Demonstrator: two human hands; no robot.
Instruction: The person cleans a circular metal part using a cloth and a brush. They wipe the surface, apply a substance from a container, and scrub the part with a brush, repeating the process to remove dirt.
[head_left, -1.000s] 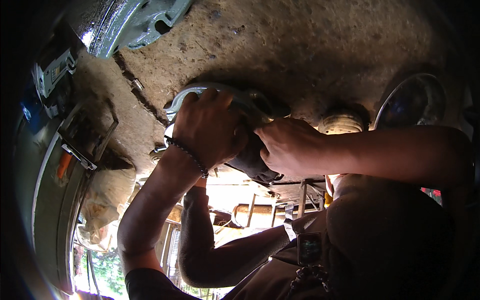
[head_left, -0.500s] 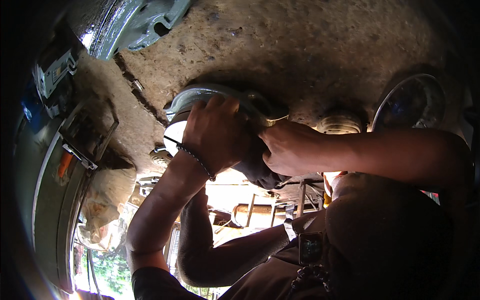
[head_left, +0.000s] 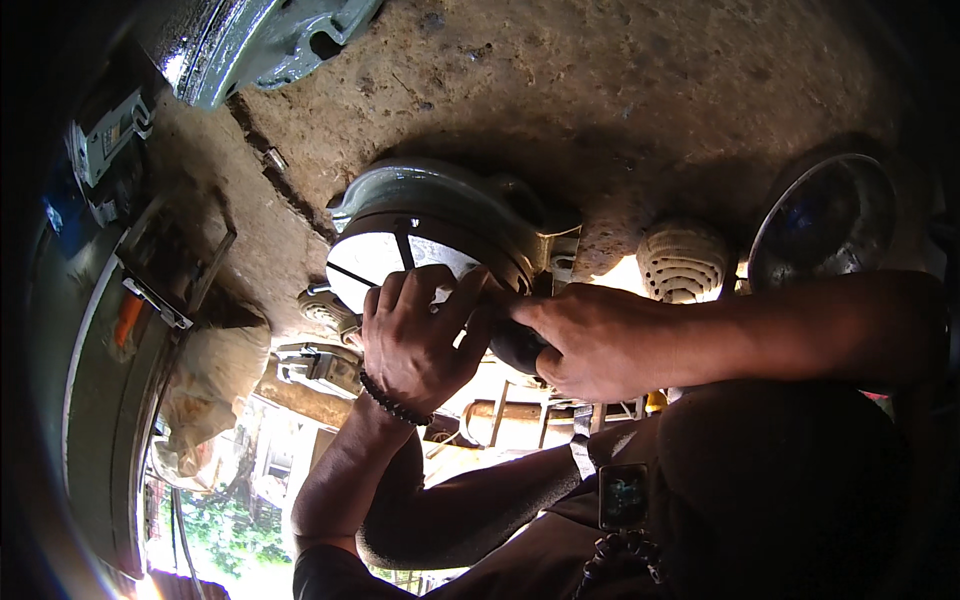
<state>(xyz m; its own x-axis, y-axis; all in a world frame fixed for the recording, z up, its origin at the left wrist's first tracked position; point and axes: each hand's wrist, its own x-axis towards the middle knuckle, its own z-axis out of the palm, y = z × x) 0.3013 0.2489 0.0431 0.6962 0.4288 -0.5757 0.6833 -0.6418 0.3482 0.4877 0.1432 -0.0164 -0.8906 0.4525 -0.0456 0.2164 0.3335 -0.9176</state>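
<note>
A round grey-green metal casting [head_left: 430,178] stands on the ground in front of me. Its bright flat disc face [head_left: 375,255] shows dark slots and faces my hands. My left hand [head_left: 420,325], with a beaded bracelet at the wrist, has its fingers bent at the disc's lower edge; whatever its fingertips hold is hidden. To its right, my right hand [head_left: 595,335] is closed around a black bundle [head_left: 517,347] that looks like cloth. The two hands nearly meet there, by the casting's right side.
A ribbed round part [head_left: 683,262] and a shiny metal bowl [head_left: 830,225] stand to the right. Another grey-green casting [head_left: 290,50] lies far left. A metal frame [head_left: 150,300], an orange-handled tool [head_left: 128,320] and a plastic bag [head_left: 215,385] are at the left.
My left hand has come down toward me from the casting's top, uncovering the disc face. My right hand has shifted slightly right and nearer, still holding the black bundle.
</note>
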